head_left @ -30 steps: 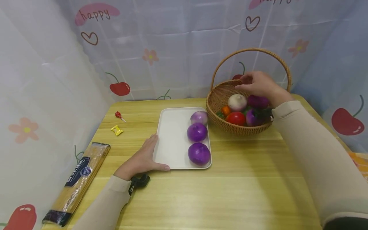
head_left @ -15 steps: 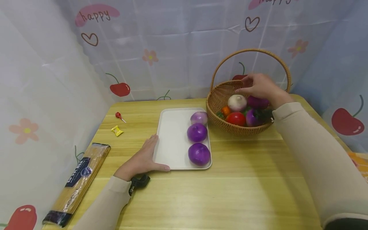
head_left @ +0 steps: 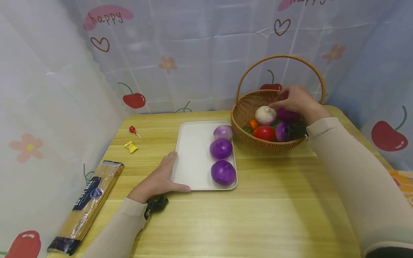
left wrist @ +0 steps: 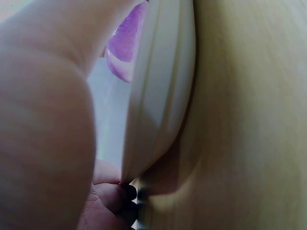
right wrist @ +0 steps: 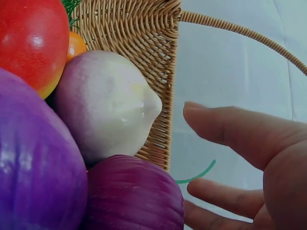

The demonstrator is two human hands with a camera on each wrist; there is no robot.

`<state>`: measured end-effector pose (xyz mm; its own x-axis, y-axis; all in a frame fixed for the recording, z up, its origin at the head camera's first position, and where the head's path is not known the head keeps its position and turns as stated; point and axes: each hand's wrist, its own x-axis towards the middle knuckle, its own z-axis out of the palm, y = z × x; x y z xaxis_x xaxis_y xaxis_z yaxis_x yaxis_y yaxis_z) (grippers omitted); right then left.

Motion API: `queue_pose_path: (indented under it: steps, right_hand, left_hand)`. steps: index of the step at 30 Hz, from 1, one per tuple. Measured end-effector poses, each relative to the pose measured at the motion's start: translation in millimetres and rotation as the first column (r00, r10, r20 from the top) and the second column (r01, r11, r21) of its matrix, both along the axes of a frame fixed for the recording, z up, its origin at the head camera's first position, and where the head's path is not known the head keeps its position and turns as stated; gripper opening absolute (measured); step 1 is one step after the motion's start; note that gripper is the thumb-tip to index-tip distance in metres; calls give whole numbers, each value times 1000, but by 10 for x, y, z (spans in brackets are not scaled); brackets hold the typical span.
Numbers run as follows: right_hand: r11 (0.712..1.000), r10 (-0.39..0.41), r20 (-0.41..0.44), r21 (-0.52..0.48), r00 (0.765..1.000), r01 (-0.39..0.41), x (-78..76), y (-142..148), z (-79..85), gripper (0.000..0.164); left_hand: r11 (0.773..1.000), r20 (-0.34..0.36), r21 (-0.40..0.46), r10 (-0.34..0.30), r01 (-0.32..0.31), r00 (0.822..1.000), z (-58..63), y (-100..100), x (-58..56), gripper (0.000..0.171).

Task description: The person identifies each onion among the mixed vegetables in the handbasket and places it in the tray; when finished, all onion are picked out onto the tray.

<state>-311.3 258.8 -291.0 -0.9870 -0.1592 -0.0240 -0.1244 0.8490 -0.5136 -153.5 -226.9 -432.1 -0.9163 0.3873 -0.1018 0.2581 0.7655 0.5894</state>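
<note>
The white onion point(head_left: 265, 115) sits in the wicker basket point(head_left: 267, 146), just below and left of the right hand point(head_left: 295, 101), whose thumb and fingers stand well apart with nothing between them. That hand is lower than it was a second ago, its thumb now beside the onion's tip; the onion itself lies where it did. From the wrist I can see a narrow gap between thumb and onion. The dark purple onion point(head_left: 288, 114) is directly under the right hand, close to its fingers, though I can't tell whether they touch it. Nearer the person than that grip lie a brighter purple onion point(head_left: 282, 132) and a red tomato point(head_left: 264, 133), with a small orange vegetable point(head_left: 253, 124) further left; the basket's handle point(head_left: 280, 56) arches above the hand. Well off to the left, the left hand point(head_left: 157, 181) rests against the white tray point(head_left: 193, 154), spread wide around its near left corner, fingers along the side and thumb at the near edge, just as before. Across the tray, right of this hand, three onions point(head_left: 221, 148) stay in their row. Past its fingers are a yellow candy point(head_left: 131, 147) and a red lollipop point(head_left: 132, 129).
</note>
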Motion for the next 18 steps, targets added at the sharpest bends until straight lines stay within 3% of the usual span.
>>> queue_pose_path:
  steps: [18]
  right_hand:
    - [996,-85,74,22,994,83,157,32,-2,88]
  left_hand:
    - [1000,1,7,-11,11,1000,14,-48,8,149]
